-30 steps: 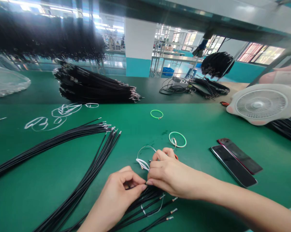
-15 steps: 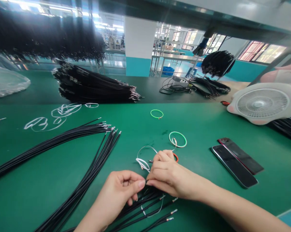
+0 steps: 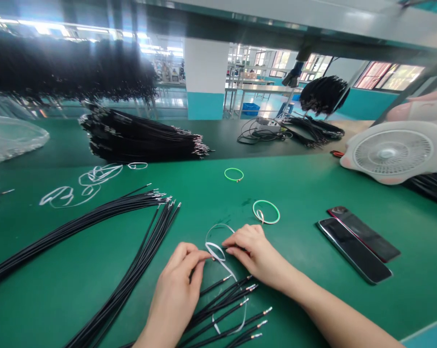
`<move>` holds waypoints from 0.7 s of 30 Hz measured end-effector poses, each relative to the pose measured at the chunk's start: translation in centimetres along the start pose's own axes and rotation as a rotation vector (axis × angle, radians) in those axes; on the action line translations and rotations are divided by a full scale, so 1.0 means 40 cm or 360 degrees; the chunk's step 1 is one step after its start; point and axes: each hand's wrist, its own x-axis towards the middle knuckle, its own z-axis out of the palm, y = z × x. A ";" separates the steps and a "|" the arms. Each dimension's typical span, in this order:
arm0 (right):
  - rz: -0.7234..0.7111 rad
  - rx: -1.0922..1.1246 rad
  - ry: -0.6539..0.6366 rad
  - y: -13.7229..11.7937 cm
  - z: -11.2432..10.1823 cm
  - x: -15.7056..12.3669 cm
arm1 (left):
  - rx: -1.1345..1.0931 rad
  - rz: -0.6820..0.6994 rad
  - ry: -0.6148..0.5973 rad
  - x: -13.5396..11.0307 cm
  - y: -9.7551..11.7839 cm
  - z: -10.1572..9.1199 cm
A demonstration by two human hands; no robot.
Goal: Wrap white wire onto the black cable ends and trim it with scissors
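Note:
My left hand (image 3: pixel 175 280) rises with its fingertips pinched at a thin white wire loop (image 3: pixel 214 250), which lies between my hands. My right hand (image 3: pixel 251 253) sits just to the right, its fingers curled close to the same loop; what they hold is hidden. Below both hands fans a bunch of black wires with crimped metal ends (image 3: pixel 225 304), and a thin white strand runs among them. A long bundle of black wires (image 3: pixel 120 244) lies to the left of my left hand.
Green-and-white wire rings (image 3: pixel 266 211) lie on the green bench mat above my right hand. Two phones (image 3: pixel 354 251) lie to the right, with a white fan (image 3: pixel 387 152) beyond them. Large black wire stacks (image 3: pixel 142 137) and white wire loops (image 3: pixel 95 179) lie farther back.
My hands have drawn slightly apart, with my left hand more upright. The black wires' crimped ends show more fully below them, and the small orange ring by my right hand no longer shows.

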 end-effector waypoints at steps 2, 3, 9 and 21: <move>0.0044 0.0060 0.0018 -0.008 0.015 0.001 | 0.0226 0.0199 0.0006 0.010 -0.013 0.016; 0.0070 0.0112 0.0046 -0.011 0.020 0.001 | 0.0333 0.0264 -0.0005 0.016 -0.015 0.023; 0.0100 0.0472 0.0198 -0.017 0.027 -0.005 | 0.0397 0.0185 0.0035 0.032 0.026 0.024; -0.0167 0.0865 -0.0040 -0.063 0.000 -0.013 | -0.1351 -0.0542 -0.0302 0.004 0.038 0.002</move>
